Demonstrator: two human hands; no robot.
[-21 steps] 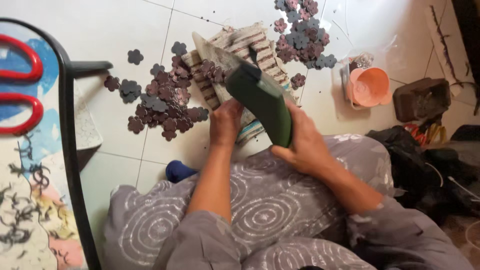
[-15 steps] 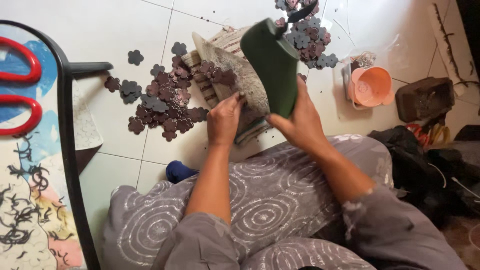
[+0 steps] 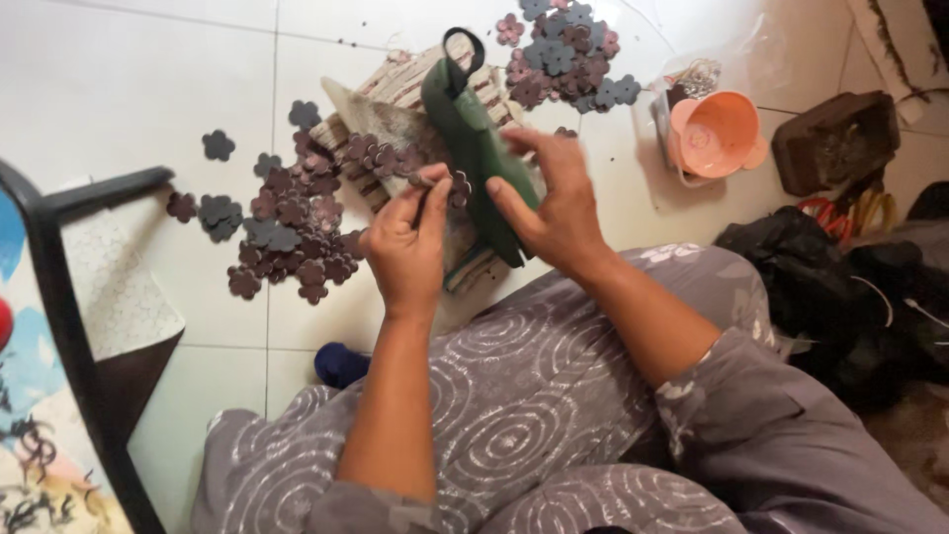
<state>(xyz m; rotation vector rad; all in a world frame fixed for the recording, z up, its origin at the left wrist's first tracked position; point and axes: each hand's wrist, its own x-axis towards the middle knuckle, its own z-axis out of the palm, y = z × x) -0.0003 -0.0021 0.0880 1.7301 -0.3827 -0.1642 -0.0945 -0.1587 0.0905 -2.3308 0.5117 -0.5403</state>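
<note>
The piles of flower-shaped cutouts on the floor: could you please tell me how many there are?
2: one pile left of the left hand, another pile beyond the right hand; strays lie apart.

green strip [image 3: 474, 138], orange bowl [image 3: 720, 133], swirl-patterned grey clothing [image 3: 514, 415]

A strip of material [image 3: 474, 148] stands between my left hand [image 3: 407, 247] and right hand [image 3: 554, 203], over a woven mat [image 3: 395, 94]. Flower cut-outs [image 3: 287, 227] lie left of my left hand; a small bowl [image 3: 717, 133] sits right of my right hand.
</note>
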